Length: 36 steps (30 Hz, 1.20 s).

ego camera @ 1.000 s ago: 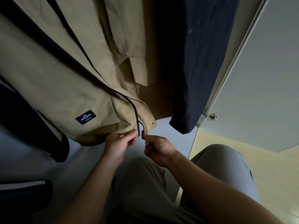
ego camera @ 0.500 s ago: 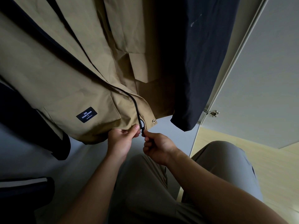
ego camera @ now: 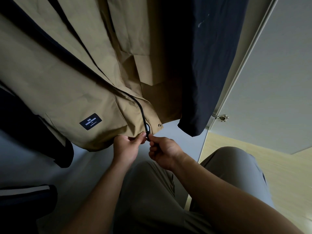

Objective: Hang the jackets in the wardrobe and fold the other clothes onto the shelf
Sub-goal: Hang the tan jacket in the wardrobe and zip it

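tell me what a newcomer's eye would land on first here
The tan cotton jacket fills the upper left, hanging with a black rectangular label near its hem. At centre, the left hand pinches its hem while the right hand pinches the bottom end of its black zip. A dark navy garment hangs to the right, beside the pale wardrobe door.

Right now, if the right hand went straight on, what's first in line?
The tan jacket, its hem by the zipper: the right hand, pinching the zipper pull, points up-left into it. The left hand grips the hem close beside; depth unclear.
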Each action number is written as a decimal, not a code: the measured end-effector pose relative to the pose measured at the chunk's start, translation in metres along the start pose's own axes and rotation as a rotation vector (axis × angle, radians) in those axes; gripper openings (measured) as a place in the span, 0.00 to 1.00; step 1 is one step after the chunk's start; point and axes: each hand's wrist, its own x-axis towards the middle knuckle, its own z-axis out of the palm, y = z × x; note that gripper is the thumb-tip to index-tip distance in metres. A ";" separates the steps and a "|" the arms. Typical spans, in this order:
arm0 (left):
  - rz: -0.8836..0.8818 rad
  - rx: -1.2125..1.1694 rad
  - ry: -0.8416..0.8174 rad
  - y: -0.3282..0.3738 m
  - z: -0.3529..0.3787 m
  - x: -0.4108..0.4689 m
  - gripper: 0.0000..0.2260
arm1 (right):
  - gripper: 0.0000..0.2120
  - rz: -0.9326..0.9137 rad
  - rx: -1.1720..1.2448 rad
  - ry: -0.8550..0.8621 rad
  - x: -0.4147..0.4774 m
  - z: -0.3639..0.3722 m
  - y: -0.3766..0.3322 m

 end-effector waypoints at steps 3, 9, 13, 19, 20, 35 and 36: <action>0.023 0.132 -0.011 0.001 -0.003 0.005 0.10 | 0.07 -0.015 -0.023 0.016 0.001 0.001 0.004; 0.061 0.356 -0.066 0.000 -0.010 0.012 0.14 | 0.06 -0.040 -0.024 0.043 0.003 0.008 0.006; 0.132 0.447 -0.069 -0.008 -0.009 0.008 0.14 | 0.05 -0.018 -0.019 0.083 0.004 0.008 0.007; 0.111 0.262 -0.092 -0.015 -0.005 0.002 0.06 | 0.04 -0.045 -0.116 0.109 0.008 0.007 0.002; 0.111 0.268 -0.099 -0.017 -0.005 0.001 0.06 | 0.04 -0.045 -0.152 0.107 0.008 0.005 0.002; 0.155 0.252 -0.191 -0.026 -0.017 0.016 0.07 | 0.13 -0.245 -1.164 0.031 0.003 0.013 0.003; 0.170 0.211 -0.208 -0.028 -0.018 0.018 0.08 | 0.12 -0.192 -1.008 0.043 0.002 0.016 -0.001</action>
